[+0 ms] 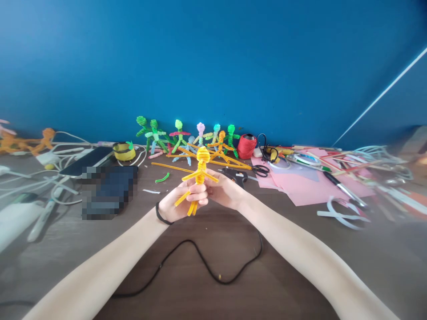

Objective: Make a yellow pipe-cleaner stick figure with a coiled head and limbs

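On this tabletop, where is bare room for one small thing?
Bare: the tabletop between the held yellow figure and black cable; another patch between the right forearm and white strips. Crowded: along the blue wall, with fuzzy figures, and around the pink paper.

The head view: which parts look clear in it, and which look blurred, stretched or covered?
In the head view, the yellow figure looks fairly clear; towards the left and right edges, things smear and stretch, like the white object at far left; also in the head view, coarse blocks cover the dark object.
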`<action>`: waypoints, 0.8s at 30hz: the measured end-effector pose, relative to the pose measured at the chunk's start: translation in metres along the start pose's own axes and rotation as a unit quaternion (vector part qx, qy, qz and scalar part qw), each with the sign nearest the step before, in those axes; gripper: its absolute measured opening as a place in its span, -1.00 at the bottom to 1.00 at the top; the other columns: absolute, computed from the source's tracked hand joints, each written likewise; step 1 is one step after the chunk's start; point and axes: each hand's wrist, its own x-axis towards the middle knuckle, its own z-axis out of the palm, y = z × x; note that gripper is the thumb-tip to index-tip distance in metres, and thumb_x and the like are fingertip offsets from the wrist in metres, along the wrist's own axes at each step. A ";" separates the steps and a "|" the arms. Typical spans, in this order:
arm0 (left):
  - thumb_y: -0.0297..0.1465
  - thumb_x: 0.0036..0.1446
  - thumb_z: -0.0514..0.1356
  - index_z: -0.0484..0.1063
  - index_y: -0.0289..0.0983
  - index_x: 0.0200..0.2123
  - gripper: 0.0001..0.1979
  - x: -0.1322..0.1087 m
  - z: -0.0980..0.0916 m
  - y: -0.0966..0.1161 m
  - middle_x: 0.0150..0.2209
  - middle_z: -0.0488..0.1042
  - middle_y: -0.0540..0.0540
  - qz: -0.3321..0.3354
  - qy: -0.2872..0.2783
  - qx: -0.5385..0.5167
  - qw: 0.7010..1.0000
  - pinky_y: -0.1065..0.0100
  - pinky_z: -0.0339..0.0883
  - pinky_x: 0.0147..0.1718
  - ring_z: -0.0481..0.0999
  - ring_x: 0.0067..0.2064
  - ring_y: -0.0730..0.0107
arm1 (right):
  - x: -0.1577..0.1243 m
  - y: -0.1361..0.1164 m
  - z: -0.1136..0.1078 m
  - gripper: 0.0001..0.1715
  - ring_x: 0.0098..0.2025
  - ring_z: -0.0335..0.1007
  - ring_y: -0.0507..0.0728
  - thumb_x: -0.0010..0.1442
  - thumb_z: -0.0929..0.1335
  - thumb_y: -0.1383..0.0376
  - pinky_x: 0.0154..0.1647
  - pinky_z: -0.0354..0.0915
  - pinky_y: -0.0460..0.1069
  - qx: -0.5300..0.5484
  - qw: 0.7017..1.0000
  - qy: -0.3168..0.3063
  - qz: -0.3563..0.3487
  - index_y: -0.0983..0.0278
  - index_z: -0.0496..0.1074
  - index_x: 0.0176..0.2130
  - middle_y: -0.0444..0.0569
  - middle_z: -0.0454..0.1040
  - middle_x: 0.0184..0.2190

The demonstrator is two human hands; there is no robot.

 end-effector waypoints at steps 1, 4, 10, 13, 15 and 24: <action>-0.56 -0.20 0.23 0.30 -0.29 -0.49 -0.84 0.000 0.000 0.000 -0.66 0.04 0.16 -0.003 0.001 -0.001 1.000 0.47 0.10 -0.57 0.05 -0.68 0.74 | -0.001 0.000 0.000 -0.79 -0.56 0.10 -0.08 -0.09 0.40 0.26 -0.51 0.09 -0.13 -0.004 1.000 -0.006 0.001 0.25 0.36 -0.37 -0.19 0.27 -0.51; -0.57 -0.20 0.23 0.28 -0.29 -0.52 -0.83 0.000 0.000 -0.001 -0.67 0.03 0.16 -0.004 -0.005 -0.011 1.000 0.47 0.09 -0.57 0.05 -0.68 0.74 | -0.001 0.000 0.001 -0.76 -0.52 0.17 -0.06 -0.10 0.41 0.23 -0.45 0.13 -0.11 -0.010 1.000 -0.021 -0.001 0.25 0.37 -0.37 -0.18 0.29 -0.51; -0.56 -0.08 0.12 0.27 -0.31 -0.51 -0.93 0.001 -0.002 0.001 -0.68 0.07 0.12 0.002 -0.024 0.006 1.000 0.46 0.12 -0.53 0.09 -0.66 0.69 | 0.001 0.005 0.000 -0.78 -0.54 0.22 -0.06 -0.06 0.40 0.22 -0.49 0.16 -0.12 -0.006 0.999 -0.023 -0.033 0.26 0.34 -0.39 -0.18 0.30 -0.53; -0.51 -0.05 0.05 0.28 -0.31 -0.47 -0.96 0.002 -0.001 0.004 -0.64 0.17 0.05 0.012 -0.027 0.042 0.999 0.40 0.16 -0.47 0.16 -0.62 0.59 | 0.003 0.006 -0.001 -0.76 -0.56 0.27 -0.02 -0.04 0.38 0.20 -0.53 0.18 -0.10 -0.014 0.999 -0.033 -0.041 0.27 0.31 -0.36 -0.17 0.30 -0.59; -0.47 -0.07 0.04 0.29 -0.30 -0.43 -0.92 0.002 0.000 0.005 -0.61 0.20 0.02 0.020 -0.027 0.064 0.997 0.36 0.19 -0.45 0.19 -0.59 0.55 | 0.005 0.007 -0.003 -0.74 -0.58 0.26 -0.01 -0.05 0.38 0.19 -0.56 0.18 -0.10 -0.018 0.998 -0.027 -0.050 0.28 0.30 -0.38 -0.18 0.29 -0.62; -0.40 -0.14 0.26 0.30 -0.29 -0.37 -0.77 0.010 0.001 -0.004 -0.56 0.35 0.05 0.171 0.132 0.212 0.953 0.49 0.19 -0.53 0.30 -0.56 0.60 | 0.008 0.006 -0.008 -0.75 -0.64 -0.04 -0.13 -0.13 0.43 0.23 -0.60 -0.04 -0.16 -0.051 0.991 0.061 -0.104 0.32 0.32 -0.49 -0.24 0.19 -0.65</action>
